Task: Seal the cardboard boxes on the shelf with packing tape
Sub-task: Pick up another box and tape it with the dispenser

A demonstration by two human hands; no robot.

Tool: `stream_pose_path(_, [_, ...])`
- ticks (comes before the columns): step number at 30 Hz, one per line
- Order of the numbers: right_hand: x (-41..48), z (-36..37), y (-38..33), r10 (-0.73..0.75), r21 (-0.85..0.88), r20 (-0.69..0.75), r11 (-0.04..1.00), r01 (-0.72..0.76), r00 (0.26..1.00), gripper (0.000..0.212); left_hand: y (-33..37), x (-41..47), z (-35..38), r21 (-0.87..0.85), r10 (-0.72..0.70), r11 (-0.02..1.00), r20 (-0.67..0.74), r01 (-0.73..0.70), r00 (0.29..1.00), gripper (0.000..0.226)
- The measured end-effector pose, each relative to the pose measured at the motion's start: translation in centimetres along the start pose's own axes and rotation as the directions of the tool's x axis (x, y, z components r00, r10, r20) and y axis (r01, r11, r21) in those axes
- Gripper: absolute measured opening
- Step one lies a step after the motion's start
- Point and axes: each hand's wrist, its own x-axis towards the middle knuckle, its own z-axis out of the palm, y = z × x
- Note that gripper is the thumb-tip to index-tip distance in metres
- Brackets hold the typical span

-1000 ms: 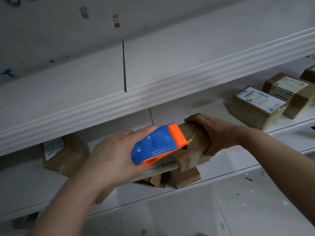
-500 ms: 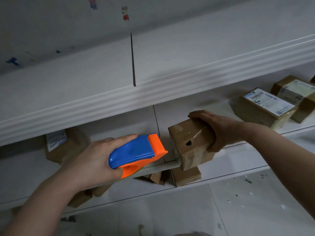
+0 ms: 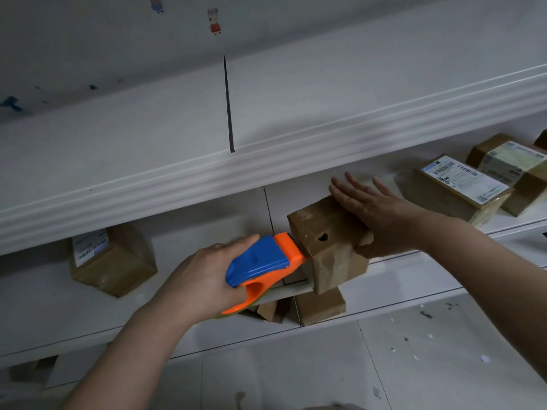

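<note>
The left hand [image 3: 204, 279] is gripping the tape dispenser [image 3: 263, 264] and bringing its orange nose back against the left edge of the cardboard box [image 3: 331, 255] on the shelf [image 3: 414, 261] lip, while the right hand [image 3: 373, 214] is spreading flat on top, likely starting another strip.

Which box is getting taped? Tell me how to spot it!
Look under the thick white ledge, at the front edge of the shelf, in the middle. The box sits between two hands: a flat right hand on top, the left hand holding a blue-and-orange dispenser against it. Only it shows a small dark hole.
</note>
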Motion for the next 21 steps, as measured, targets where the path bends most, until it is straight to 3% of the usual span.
stream_pose_path(3, [-0.9, 0.7, -1.7, -0.055, -0.032, 0.006, 0.998, 0.055, 0.998, 0.116, 0.5, 0.3, 0.2, 0.028, 0.017, 0.999, 0.022, -0.018, 1.0, 0.086])
stream_pose_path(13, [-0.1, -1.0, -4.5, 0.002, -0.185, 0.02, 0.983, 0.001, 1.0, 0.12, -0.2, 0.6, 0.9, -0.04, -0.011, 0.999, 0.027, 0.012, 1.0, 0.088])
stream_pose_path(18, [3.8, -1.0, -6.8, -0.09, -0.127, 0.058, 0.987, 0.097, 0.994, 0.121, -0.3, -0.1, 0.9, -0.082, 0.021, 0.996, 0.009, -0.02, 1.0, 0.087])
stream_pose_path(21, [3.7, -1.4, -5.4, -0.064, 0.026, -0.048, 0.998, 0.065, 0.997, 0.131, -0.9, -1.0, 0.3, -0.197, 0.035, 0.979, -0.051, -0.044, 0.998, 0.088])
